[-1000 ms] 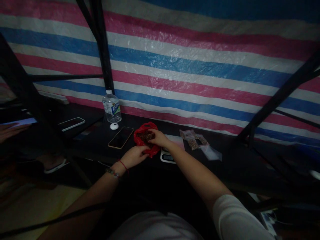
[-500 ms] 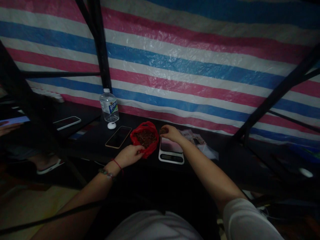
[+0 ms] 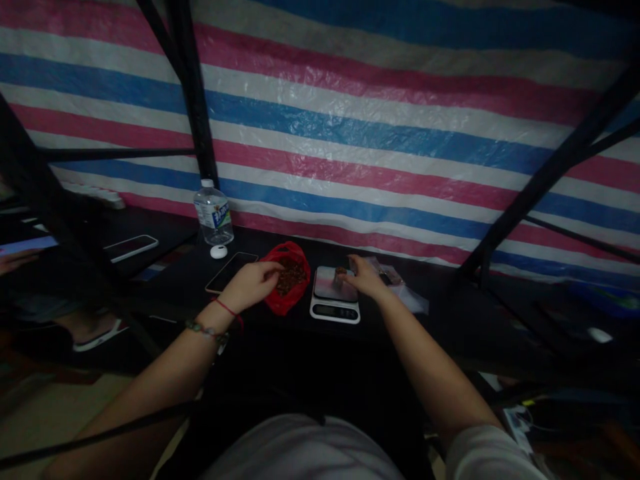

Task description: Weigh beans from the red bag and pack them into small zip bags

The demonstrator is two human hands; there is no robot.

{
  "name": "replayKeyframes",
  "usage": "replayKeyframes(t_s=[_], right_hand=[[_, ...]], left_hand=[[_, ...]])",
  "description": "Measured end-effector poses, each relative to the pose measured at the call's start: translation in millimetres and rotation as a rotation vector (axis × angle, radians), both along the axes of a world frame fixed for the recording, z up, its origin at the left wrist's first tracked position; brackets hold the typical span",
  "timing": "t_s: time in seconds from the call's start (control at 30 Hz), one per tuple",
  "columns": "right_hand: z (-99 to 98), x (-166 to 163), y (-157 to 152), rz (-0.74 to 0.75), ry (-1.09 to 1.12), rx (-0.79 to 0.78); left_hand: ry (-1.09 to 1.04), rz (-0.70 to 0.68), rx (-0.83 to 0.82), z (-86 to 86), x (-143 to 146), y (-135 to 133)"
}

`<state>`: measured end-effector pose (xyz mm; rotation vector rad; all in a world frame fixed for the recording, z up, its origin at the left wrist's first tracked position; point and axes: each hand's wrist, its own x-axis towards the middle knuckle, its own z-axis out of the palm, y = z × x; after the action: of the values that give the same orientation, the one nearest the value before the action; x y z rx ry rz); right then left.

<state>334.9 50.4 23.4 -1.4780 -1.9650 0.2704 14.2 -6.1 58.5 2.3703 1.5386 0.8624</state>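
Observation:
A red plastic bag (image 3: pixel 295 301) stands open on the black table with small brown dried pieces (image 3: pixel 291 277) inside. My left hand (image 3: pixel 253 285) reaches over its left rim, fingers drawn together at the pieces; what they pinch is too dark to make out. Right of the bag is a white digital scale (image 3: pixel 320 319), its display facing me. A small brown clump (image 3: pixel 341 271) rests on the scale's metal plate. Beside it, at the plate's right edge, my right hand (image 3: pixel 366 276) has finger and thumb apart and holds nothing I can see.
Clear plastic bags (image 3: pixel 413 298) lie right of the scale. Left are a phone (image 3: pixel 225 275), partly under my left hand, a white rounded case (image 3: pixel 219 252) and a plastic bottle (image 3: pixel 215 217). Black metal bars (image 3: pixel 196 100) frame the table before a striped sheet. Another person's hand (image 3: pixel 17 261) is far left.
My right hand has let go of the brown clump onto the scale and drawn right, fingers opening. My left hand has moved from the bag's near rim up to the pieces inside.

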Motion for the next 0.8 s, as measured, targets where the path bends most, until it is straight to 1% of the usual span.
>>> replayKeyframes(t_s=[0.03, 0.07, 0.13, 0.2, 0.27, 0.37, 0.47, 0.53, 0.6, 0.7, 0.8], right_hand=[[-2.4, 6, -5, -0.015, 0.04, 0.031], [-6.6, 14, -10, -0.04, 0.086, 0.047], [-20.0, 31, -21, -0.124, 0.176, 0.034], [-37.5, 47, -31, -0.223, 0.239, -0.016], [-54.5, 60, -39, -0.291, 0.263, -0.054], [-71.2, 69, -46, -0.332, 0.274, -0.063], [-75.9, 70, -47, -0.339, 0.301, -0.047], [-75.6, 70, -45, -0.344, 0.336, -0.028], [-74.8, 70, -44, -0.364, 0.377, -0.005], [-74.4, 71, -45, -0.378, 0.396, 0.013], [-74.5, 71, -47, -0.383, 0.383, 0.019]], left_hand=[[0.032, -0.001, 0.033, 3.4, 6, 8], [0.083, 0.002, 0.024, 5.1, 13, 17], [0.189, 0.006, -0.071, 2.7, 27, 34], [0.24, 0.04, -0.162, -6.5, 39, 49], [0.26, 0.093, -0.227, -19.7, 46, 58], [0.325, 0.162, -0.238, -38.0, 46, 64], [0.417, 0.24, -0.248, -46.7, 38, 65], [0.49, 0.283, -0.29, -46.9, 31, 66], [0.56, 0.295, -0.311, -45.1, 25, 66], [0.635, 0.256, -0.236, -43.8, 21, 65], [0.676, 0.22, -0.136, -46.4, 21, 63]])
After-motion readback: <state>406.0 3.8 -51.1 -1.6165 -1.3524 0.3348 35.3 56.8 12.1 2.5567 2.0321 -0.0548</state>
